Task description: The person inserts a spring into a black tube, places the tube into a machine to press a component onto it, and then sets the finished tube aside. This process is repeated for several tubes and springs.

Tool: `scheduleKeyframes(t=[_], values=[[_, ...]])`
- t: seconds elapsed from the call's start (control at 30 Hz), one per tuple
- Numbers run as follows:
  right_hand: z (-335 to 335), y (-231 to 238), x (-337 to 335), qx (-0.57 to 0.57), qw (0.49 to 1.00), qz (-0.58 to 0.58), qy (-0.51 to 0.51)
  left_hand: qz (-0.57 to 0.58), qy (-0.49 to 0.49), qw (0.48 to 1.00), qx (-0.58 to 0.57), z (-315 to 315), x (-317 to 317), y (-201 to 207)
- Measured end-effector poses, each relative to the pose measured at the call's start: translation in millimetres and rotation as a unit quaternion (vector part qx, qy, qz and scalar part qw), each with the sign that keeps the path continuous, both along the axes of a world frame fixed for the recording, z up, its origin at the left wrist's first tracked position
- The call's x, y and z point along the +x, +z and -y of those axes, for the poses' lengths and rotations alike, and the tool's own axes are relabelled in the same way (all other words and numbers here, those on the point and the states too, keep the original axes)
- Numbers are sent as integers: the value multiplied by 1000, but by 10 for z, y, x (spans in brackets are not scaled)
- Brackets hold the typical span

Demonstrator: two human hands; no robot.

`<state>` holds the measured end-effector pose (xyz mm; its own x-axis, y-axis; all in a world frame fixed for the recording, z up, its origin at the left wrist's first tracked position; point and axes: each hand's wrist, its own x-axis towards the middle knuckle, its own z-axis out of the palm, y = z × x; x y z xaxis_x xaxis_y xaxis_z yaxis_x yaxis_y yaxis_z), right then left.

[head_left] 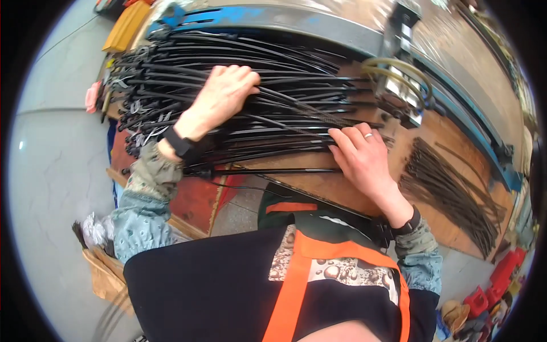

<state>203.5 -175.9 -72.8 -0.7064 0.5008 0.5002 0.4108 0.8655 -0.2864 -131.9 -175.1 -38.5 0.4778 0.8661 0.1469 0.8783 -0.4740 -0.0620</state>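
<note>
A wide pile of long black cables (188, 62) lies across the wooden bench top. My left hand (225, 94) is closed over a black cable in the middle of the pile, its fingers curled down. From that hand a length with a dark braided covering (319, 115) slants toward my right hand (362, 157). My right fingers are bent round the strands near that covering's far end; the fingertips partly hide what they hold. Below them, one separate black cable (273, 171) runs along the bench's near edge.
A metal clamp-like fixture (401, 85) with a looped tan hose stands beyond my right hand. To the right lies a bundle of thin dark sleeves (450, 196). A blue metal rail (273, 25) curves behind the pile. Red containers (481, 296) sit at lower right.
</note>
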Motion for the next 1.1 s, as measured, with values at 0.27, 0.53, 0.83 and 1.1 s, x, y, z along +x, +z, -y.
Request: scheduleKeyframes(t=[0.27, 0.53, 0.83, 1.1], values=[[90, -46, -96, -47, 998, -35, -11, 113, -31, 988, 105, 358, 12, 102], [228, -1, 22, -250, 966, -64, -36, 37, -37, 999, 2, 529, -324, 54], [-380, 503, 1111, -96, 975, -94, -175, 50, -59, 973, 219, -229, 219, 1116], [-1847, 710, 509, -176, 962, -176, -107, 120, -45, 957, 262, -860, 453, 1301]])
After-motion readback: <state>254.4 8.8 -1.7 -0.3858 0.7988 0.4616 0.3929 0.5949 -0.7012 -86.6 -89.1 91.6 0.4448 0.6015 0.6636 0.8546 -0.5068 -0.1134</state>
